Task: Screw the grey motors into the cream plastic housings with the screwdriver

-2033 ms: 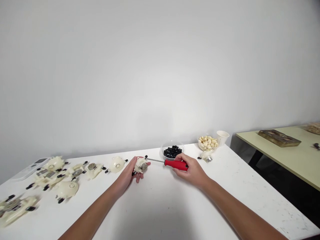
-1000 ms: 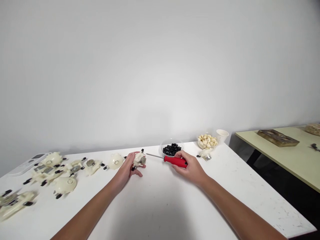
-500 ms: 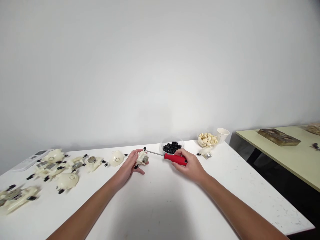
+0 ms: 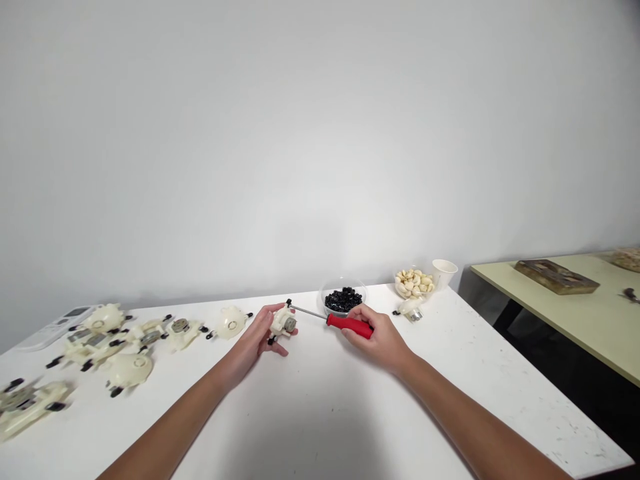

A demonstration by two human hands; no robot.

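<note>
My left hand (image 4: pixel 259 331) is closed on a cream plastic motor housing (image 4: pixel 281 323), which has a metal motor on its near side and black rubber pieces at its upper and lower ends. In my right hand (image 4: pixel 379 335) is a screwdriver with a red handle (image 4: pixel 350 325). Its thin metal shaft (image 4: pixel 309 311) points left, and the tip is at the black piece on top of the housing; whether it touches or has entered that piece is too small to tell. Just behind the screwdriver stands a clear bowl of small black rubber pieces (image 4: pixel 344 299).
Several similar cream housings (image 4: pixel 129 371) with black ends lie on the left of the white table (image 4: pixel 300 413). A white remote-like device (image 4: pixel 55 327) sits behind them. Toward the right are a bowl of cream caps (image 4: pixel 414 284), a paper cup (image 4: pixel 444 272) and another housing (image 4: pixel 410 310).
The view has shifted slightly. Both hands keep their holds, and the screwdriver tip is now nearer the black piece on top of the housing.
</note>
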